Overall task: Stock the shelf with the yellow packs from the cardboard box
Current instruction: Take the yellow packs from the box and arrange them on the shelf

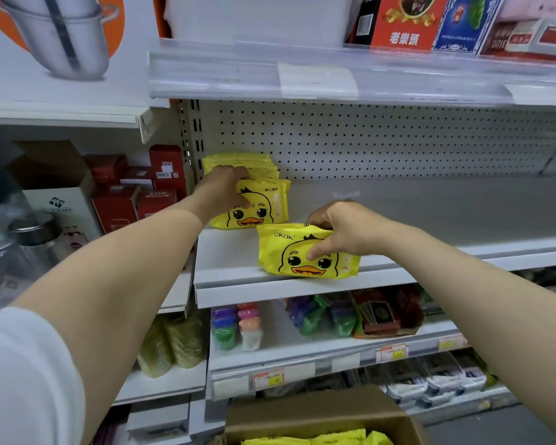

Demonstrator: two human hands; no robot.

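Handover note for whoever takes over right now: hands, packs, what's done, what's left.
Hands: the left grip holds the standing packs at the back left of the shelf, fingers over their tops, thumb on the front face. The right grip pinches the held pack by its top, at the shelf's front edge.
Supply: the cardboard box is below, with more boxed packs showing in it.
Done: one row stands at the left.
Left: place the held pack, then probably keep filling rightward from the box.
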